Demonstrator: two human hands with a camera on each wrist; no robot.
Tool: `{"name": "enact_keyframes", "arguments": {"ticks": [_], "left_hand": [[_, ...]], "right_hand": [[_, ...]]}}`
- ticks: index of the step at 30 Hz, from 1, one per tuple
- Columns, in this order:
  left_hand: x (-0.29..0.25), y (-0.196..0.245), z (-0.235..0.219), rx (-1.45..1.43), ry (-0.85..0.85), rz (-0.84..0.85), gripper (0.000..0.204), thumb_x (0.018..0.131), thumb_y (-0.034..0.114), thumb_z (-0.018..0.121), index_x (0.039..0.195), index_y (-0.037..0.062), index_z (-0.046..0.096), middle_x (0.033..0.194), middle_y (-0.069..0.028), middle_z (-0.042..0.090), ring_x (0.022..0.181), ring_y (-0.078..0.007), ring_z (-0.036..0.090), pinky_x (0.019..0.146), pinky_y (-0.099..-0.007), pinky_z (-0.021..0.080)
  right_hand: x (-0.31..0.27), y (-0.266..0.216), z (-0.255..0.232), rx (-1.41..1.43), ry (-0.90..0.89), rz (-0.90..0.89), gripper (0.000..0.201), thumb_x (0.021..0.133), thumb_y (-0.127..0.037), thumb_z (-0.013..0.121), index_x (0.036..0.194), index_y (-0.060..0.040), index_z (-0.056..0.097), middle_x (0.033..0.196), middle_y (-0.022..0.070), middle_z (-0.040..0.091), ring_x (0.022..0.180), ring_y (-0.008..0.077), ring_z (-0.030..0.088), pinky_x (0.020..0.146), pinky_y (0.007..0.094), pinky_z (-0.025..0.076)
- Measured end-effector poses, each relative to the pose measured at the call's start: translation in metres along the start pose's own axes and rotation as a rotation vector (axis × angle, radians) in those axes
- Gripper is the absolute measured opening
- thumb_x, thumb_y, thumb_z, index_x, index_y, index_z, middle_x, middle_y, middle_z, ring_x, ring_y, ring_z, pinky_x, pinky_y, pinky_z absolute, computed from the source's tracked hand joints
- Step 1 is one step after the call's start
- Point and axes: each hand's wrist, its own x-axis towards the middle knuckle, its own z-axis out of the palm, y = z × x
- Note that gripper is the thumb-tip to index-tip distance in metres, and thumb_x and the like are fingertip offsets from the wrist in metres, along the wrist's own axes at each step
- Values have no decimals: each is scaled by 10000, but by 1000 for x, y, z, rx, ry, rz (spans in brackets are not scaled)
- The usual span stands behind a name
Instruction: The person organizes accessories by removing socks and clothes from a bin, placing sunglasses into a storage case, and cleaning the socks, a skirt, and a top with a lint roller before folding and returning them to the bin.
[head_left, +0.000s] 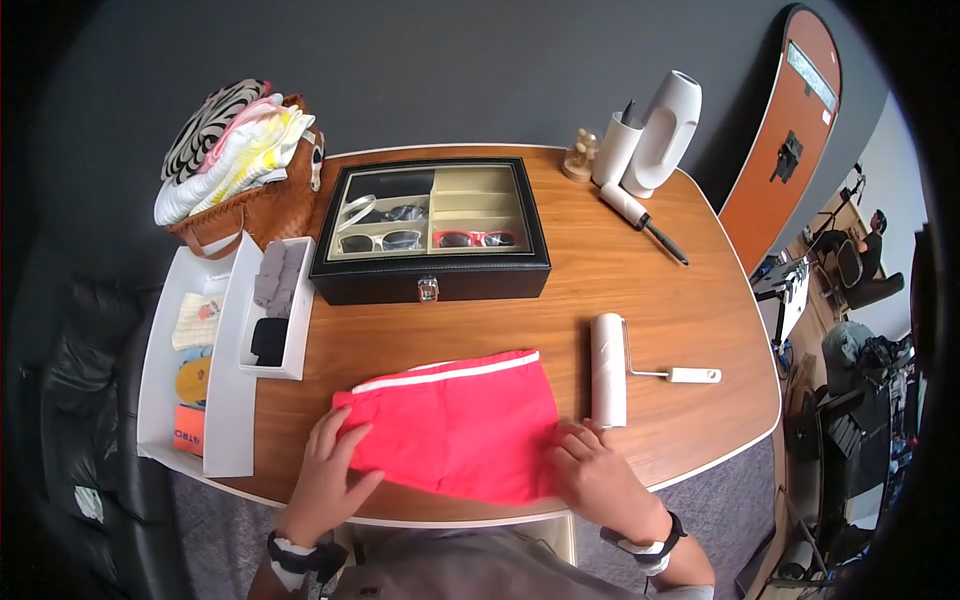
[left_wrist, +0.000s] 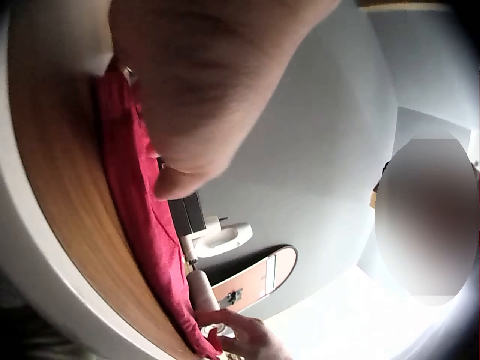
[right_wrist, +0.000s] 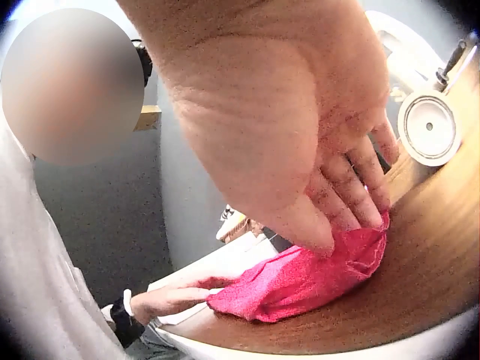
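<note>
Bright pink shorts (head_left: 450, 425), folded flat, lie on the wooden table in front of me, a white stripe running along their far edge. At their left end rests my left hand (head_left: 328, 465), its fingertips on the cloth and its thumb held apart near the front edge. My right hand (head_left: 605, 475) pinches the right end, fingers bent down at the cloth. In the right wrist view the fabric (right_wrist: 307, 281) bunches up under that hand's thumb and fingertips. The left wrist view shows the left palm low over the cloth (left_wrist: 146, 202), with the fingertips mostly hidden.
Just right of the shorts lies a lint roller (head_left: 608, 370). Behind them stands a black glasses case (head_left: 430, 285). White bins (head_left: 228, 440) holding folded items and a brown basket (head_left: 285, 210) of clothes line the left. A white vase (head_left: 665, 130) and another roller (head_left: 625, 205) sit back right.
</note>
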Motion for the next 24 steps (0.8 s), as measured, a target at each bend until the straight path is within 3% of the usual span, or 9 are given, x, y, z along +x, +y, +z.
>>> {"name": "enact_keyframes", "arguments": {"ticks": [4, 6, 10, 12, 14, 18, 20, 22, 24], "left_hand": [[17, -3, 20, 155, -9, 8, 648, 913, 222, 746, 1485, 55, 491, 1609, -240, 283, 1494, -454, 273, 1222, -527, 255], [20, 0, 21, 157, -11, 22, 647, 922, 214, 734, 1493, 50, 476, 1612, -240, 281, 1489, -453, 279, 1223, -527, 253], [10, -11, 31, 10, 157, -67, 670, 950, 205, 694, 1525, 18, 405, 1596, -252, 317, 1473, -451, 308, 1220, -530, 255], [6, -23, 40, -44, 242, -119, 682, 962, 206, 676, 1537, 1, 371, 1580, -259, 348, 1463, -451, 327, 1218, -531, 257], [3, -25, 44, 16, 247, -125, 697, 968, 241, 663, 1538, -20, 357, 1540, -275, 403, 1443, -461, 353, 1214, -538, 258], [6, -19, 46, 85, 249, -147, 713, 969, 273, 660, 1537, -30, 355, 1525, -279, 419, 1436, -466, 359, 1209, -543, 260], [6, -20, 44, 93, 249, -143, 718, 969, 280, 661, 1538, -32, 354, 1522, -279, 422, 1435, -465, 360, 1206, -544, 261], [7, -20, 43, 104, 239, -133, 721, 968, 283, 663, 1540, -30, 354, 1520, -277, 424, 1435, -463, 361, 1204, -544, 261], [8, -19, 42, 109, 239, -135, 722, 965, 283, 666, 1539, -29, 356, 1519, -275, 425, 1434, -463, 362, 1203, -544, 261]], "right_hand": [[5, 16, -14, 103, 58, -22, 185, 814, -53, 727, 982, -19, 655, 1024, 173, 656, 1101, 380, 626, 1013, 467, 467], [2, 31, -34, 350, 251, 149, 222, 805, 20, 697, 1022, -3, 652, 1033, 192, 664, 1064, 402, 628, 968, 473, 479], [-42, 129, -40, -123, 487, 580, 409, 816, 46, 630, 1216, -32, 610, 1236, 213, 633, 1149, 445, 591, 1010, 489, 471], [-92, 201, -14, -347, 432, 741, 448, 857, 4, 595, 1300, -62, 572, 1335, 206, 589, 1206, 454, 565, 1045, 504, 459], [-111, 219, -12, -239, 249, 993, 461, 874, -25, 584, 1331, -80, 557, 1371, 207, 565, 1237, 462, 546, 1063, 523, 452], [-139, 248, 0, -114, 417, 805, 336, 872, -3, 599, 1205, -47, 585, 1143, 242, 642, 1034, 446, 631, 875, 524, 510], [-131, 237, -9, 252, 647, 804, 241, 861, 32, 573, 1087, -48, 562, 833, 66, 572, 710, 209, 585, 645, 339, 495], [-120, 206, -34, 821, 795, 902, 294, 831, 28, 604, 1102, -76, 560, 825, 20, 559, 704, 129, 573, 606, 267, 450], [-125, 214, -30, 1185, 865, 761, 227, 928, -145, 640, 1134, -81, 570, 801, 30, 567, 630, 122, 555, 546, 270, 406]]}}
